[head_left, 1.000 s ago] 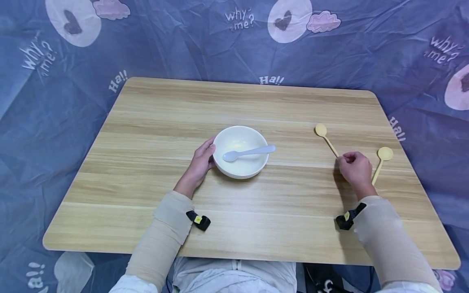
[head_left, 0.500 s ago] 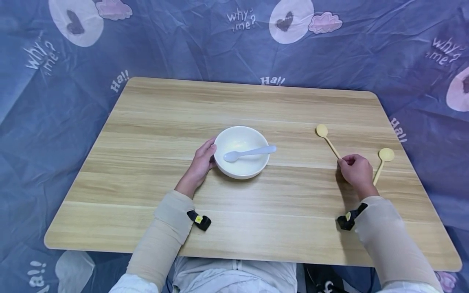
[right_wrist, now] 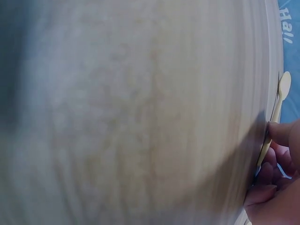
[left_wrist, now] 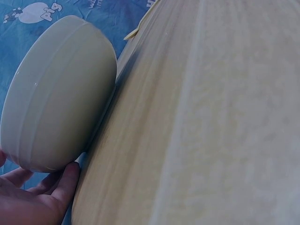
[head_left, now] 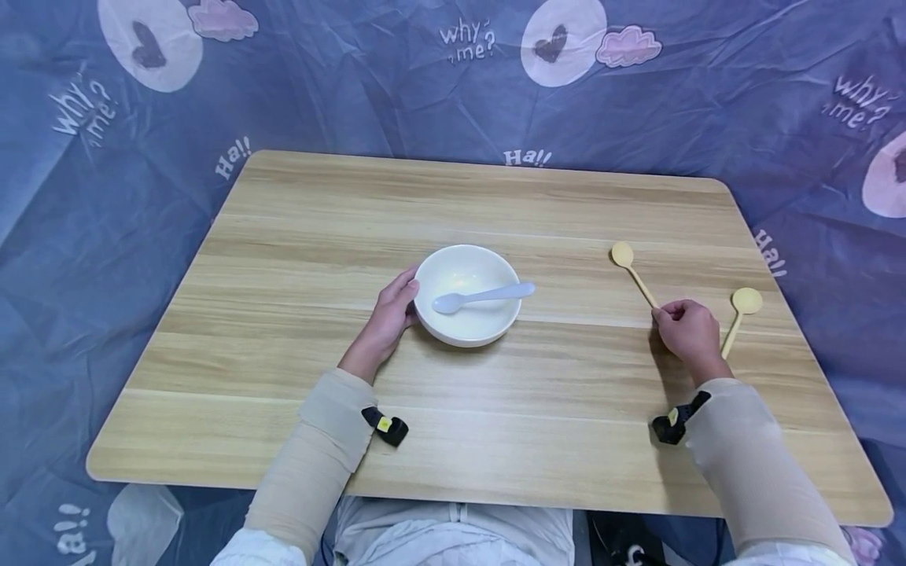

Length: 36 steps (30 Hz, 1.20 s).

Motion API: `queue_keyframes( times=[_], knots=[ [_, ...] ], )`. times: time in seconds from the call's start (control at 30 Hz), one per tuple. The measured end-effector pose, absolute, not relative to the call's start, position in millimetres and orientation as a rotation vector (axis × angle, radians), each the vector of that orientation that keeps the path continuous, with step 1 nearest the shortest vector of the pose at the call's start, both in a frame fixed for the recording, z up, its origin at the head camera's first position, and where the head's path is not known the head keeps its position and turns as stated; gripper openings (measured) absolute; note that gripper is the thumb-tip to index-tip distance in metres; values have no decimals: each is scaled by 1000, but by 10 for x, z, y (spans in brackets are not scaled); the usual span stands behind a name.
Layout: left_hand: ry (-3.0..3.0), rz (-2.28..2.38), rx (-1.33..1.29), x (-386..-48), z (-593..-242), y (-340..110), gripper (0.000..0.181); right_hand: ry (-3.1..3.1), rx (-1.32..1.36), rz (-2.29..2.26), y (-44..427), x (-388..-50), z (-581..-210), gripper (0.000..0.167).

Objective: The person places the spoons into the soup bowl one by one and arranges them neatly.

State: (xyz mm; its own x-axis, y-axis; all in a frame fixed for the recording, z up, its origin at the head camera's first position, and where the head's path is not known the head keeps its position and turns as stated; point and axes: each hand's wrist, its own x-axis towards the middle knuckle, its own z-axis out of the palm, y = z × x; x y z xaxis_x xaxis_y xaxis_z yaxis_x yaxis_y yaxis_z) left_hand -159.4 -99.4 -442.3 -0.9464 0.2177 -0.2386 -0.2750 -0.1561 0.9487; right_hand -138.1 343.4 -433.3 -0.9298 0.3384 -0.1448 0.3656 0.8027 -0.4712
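Note:
A white bowl (head_left: 463, 338) stands near the middle of the wooden table (head_left: 318, 204), its outer wall filling the upper left of the left wrist view. My left hand (head_left: 385, 318) holds the bowl's left side, the thumb near the rim and the fingers lower down. A pale blue spoon (head_left: 484, 296) lies across the bowl, its handle end sticking out over the right rim. Farther right, my right hand (head_left: 685, 330) pinches the handle end of a yellow spoon (head_left: 639, 281), whose round head points away from me. In the right wrist view, thumb and fingers meet on that spoon's handle (right_wrist: 276, 112).
Another yellow spoon (head_left: 741, 310) lies just right of my right hand, its handle end partly hidden by the wrist. A blue printed cloth (head_left: 396, 86) surrounds the table. Each wrist carries a small black camera, one (head_left: 385, 426) on the left.
The view has shifted very slightly. Both hands keep their places, the left at the bowl and the right on the yellow spoon.

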Motion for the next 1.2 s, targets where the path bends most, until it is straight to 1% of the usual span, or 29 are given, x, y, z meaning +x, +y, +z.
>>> queue_keyframes(
  times=[0.77,1.2],
  knots=[
    [1794,2168,-64,-1592,-4422,-997,44,2812,652,-835,3435,-1387,-4306,40],
    [1804,2165,-59,-1592,-4417,-993,44,2983,575,-839,3437,-1381,-4214,39]
  ],
)
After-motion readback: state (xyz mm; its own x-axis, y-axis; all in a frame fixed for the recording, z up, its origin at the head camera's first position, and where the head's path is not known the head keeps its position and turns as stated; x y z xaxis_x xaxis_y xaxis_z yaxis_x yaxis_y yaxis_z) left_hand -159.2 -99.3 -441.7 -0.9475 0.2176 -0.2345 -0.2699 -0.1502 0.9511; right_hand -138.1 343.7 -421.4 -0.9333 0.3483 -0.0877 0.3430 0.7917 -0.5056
